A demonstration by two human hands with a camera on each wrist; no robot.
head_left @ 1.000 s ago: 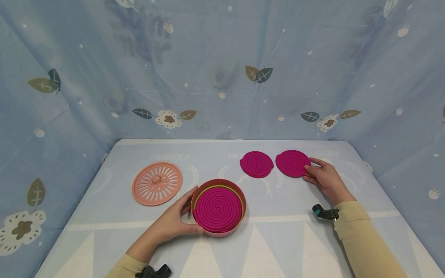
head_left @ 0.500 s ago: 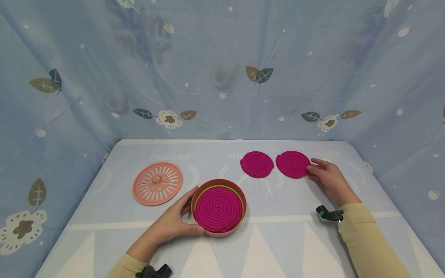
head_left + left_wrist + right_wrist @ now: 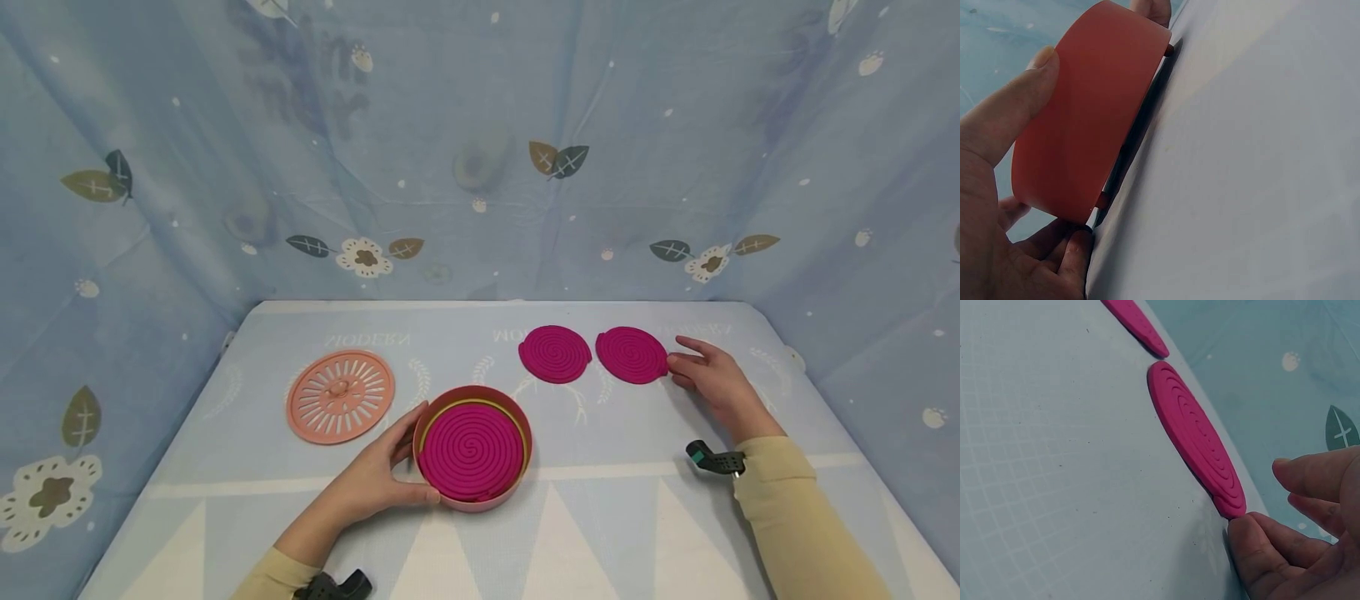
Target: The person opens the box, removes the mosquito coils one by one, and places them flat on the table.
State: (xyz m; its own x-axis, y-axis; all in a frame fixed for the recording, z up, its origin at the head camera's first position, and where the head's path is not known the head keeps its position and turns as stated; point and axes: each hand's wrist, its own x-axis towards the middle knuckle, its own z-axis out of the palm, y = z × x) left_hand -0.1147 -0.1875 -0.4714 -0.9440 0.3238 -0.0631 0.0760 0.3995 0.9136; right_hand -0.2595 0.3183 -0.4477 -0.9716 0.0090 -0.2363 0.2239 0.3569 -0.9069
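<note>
At lower centre of the frame, a person's left hand (image 3: pixel 375 479) curls thumb and fingers round a pink bowl (image 3: pixel 471 393), apparently steadying it and the magenta spiral disc (image 3: pixel 471 450) inside. Upper right, the right hand (image 3: pixel 716 383), fingers parted and gripping nothing, meets the edge of a flat-lying disc (image 3: pixel 632 355); touching or barely apart is hard to tell.

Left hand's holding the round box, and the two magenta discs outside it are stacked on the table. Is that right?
Not quite: they aren't stacked. The head view shows the left disc and right disc side by side on the table. The left hand does hold the round box.
</note>
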